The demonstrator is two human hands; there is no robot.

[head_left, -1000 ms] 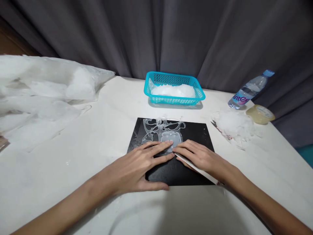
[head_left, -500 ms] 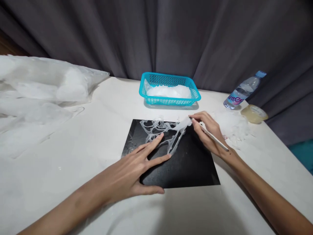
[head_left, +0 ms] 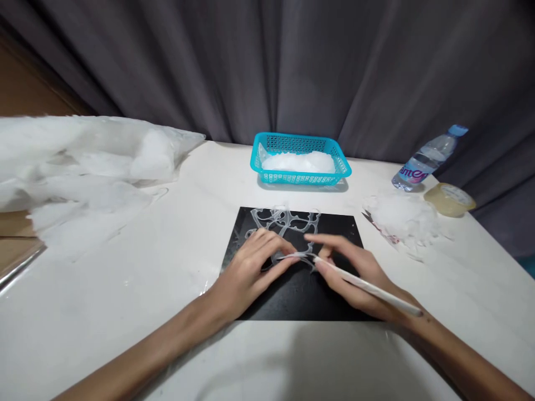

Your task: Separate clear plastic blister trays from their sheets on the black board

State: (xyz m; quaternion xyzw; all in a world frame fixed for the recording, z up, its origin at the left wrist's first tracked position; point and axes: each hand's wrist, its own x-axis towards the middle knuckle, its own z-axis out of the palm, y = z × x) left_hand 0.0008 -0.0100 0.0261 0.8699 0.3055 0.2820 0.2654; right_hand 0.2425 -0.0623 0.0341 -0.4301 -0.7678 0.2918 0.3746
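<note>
A black board [head_left: 267, 303] lies on the white table, bearing a translucent white openwork piece [head_left: 288, 220] with curved outlines. My left hand [head_left: 254, 267] rests over the board's left part, thumb and forefinger pinching a thin strip of this piece near its lower edge. From the right, my right hand [head_left: 359, 273] grips a slim white pen-like tool [head_left: 371, 289], its tip close to the pinched strip. The right forefinger is raised off the tool. The fingers partly hide the lower part of the openwork.
A blue basket [head_left: 301, 178] with white fluffy material stands behind the board. At right are a water bottle [head_left: 430, 159], a tape roll [head_left: 449, 200], a pile of white scraps [head_left: 401, 214] and scissors [head_left: 380, 227] partly under it. Bagged white wadding [head_left: 104, 156] fills the left.
My left hand has gone from spread flat to pinching the strip. My right hand has come down and left with the tool, from the openwork's upper right. The view has shifted slightly.
</note>
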